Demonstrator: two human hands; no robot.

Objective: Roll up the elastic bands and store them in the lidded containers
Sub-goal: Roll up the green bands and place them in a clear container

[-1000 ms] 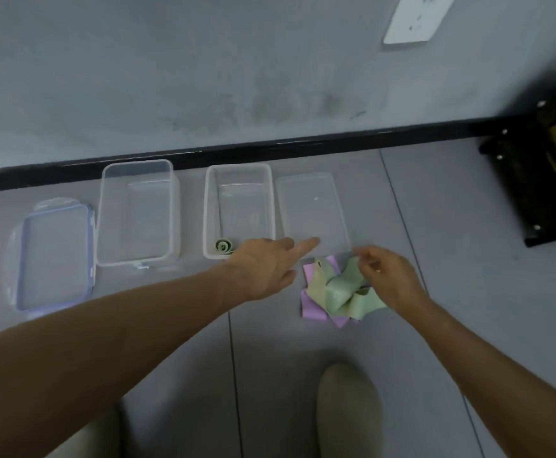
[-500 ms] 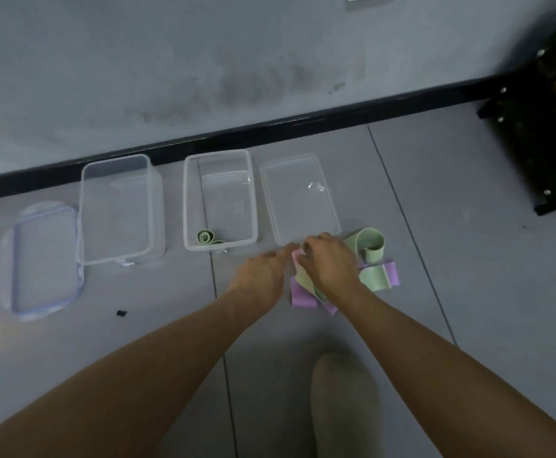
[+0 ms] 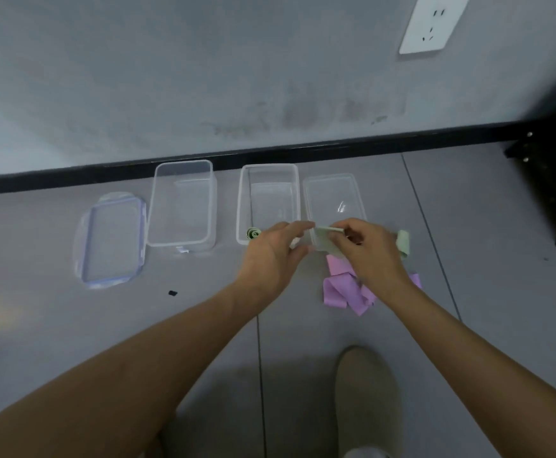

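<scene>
The green band (image 3: 323, 241) is held between the two hands. Its long axis runs crosswise, from the left hand over to the right and past it, and the loose tail shows again beyond the right hand's knuckles. The right hand (image 3: 370, 256) pinches the band's upper edge between thumb and fingertips. The left hand (image 3: 271, 259) has its forefinger and thumb spread either side of the band's free end (that spot is blurred, so I cannot tell whether they grip it or only touch).

Rolling would likely start at that free end, which lies closer to the left hand, with the length fed in from the right.

The open box (image 3: 241, 206) sits just beyond the left hand's fingertips, and a rolled band (image 3: 253, 233) already lies in its near corner. A flat lid (image 3: 334, 193) lies beyond the right hand's fingers. The purple bands (image 3: 337, 287) lie in a heap under the right wrist, on the person's side of it, not yet rolled.
</scene>
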